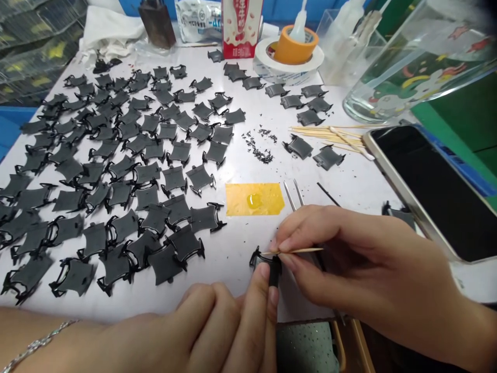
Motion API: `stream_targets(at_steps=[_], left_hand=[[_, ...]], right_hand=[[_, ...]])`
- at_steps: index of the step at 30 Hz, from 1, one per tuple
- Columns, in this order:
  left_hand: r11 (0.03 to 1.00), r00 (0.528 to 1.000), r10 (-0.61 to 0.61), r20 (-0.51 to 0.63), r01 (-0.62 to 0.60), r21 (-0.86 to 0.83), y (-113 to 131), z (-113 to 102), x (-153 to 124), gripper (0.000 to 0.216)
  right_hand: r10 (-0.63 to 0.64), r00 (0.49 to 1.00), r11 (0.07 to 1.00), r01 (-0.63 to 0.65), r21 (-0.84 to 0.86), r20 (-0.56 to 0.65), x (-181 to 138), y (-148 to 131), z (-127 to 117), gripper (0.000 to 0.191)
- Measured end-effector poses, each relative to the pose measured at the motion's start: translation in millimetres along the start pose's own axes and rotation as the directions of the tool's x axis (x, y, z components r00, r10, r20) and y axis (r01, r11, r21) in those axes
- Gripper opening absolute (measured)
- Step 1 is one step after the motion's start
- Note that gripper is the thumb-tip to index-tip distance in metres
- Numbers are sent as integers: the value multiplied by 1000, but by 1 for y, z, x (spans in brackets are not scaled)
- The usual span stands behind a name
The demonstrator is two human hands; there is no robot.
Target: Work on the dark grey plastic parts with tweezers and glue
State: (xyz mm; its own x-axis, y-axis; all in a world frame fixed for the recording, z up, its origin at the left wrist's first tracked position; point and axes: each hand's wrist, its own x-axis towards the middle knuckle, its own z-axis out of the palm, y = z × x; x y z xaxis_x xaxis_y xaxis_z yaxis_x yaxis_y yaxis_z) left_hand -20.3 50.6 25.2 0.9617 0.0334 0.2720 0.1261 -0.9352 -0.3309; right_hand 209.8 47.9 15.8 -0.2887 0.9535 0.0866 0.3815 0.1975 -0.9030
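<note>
Across the white tabletop we count many matte charcoal pieces, thin sheets with glossy curved black edges, crowded on the left, while a smaller group lies apart at the upper right. A clear blob sits on yellow tape. Near the front edge, our left hand has its fingers clamped on one black piece; our right hand brings its fingers together on a wooden toothpick touching that piece
</note>
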Motion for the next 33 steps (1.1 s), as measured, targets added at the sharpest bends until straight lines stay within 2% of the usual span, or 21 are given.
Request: stream_targets(at_steps=[13,19,24,33], left_hand=[[999,1000,13,-11,-12,32,-1,3,-2,24],[1000,999,1,-38,-1,22,0,1,-3,24],[1000,1000,1,-2,-1,16,1,1,-4,25],[1000,999,-18,45,19,-14,3,-1,-4,28]], right_hand=[[-46,999,995,45,-91,-1,3,-4,1,8],[-85,986,992,71,-101,-143,-4,-3,1,18],[-68,966,991,36,-129,-249,-1,0,4,15],[-9,963,988,-34,-151,-271,5,-1,5,10]])
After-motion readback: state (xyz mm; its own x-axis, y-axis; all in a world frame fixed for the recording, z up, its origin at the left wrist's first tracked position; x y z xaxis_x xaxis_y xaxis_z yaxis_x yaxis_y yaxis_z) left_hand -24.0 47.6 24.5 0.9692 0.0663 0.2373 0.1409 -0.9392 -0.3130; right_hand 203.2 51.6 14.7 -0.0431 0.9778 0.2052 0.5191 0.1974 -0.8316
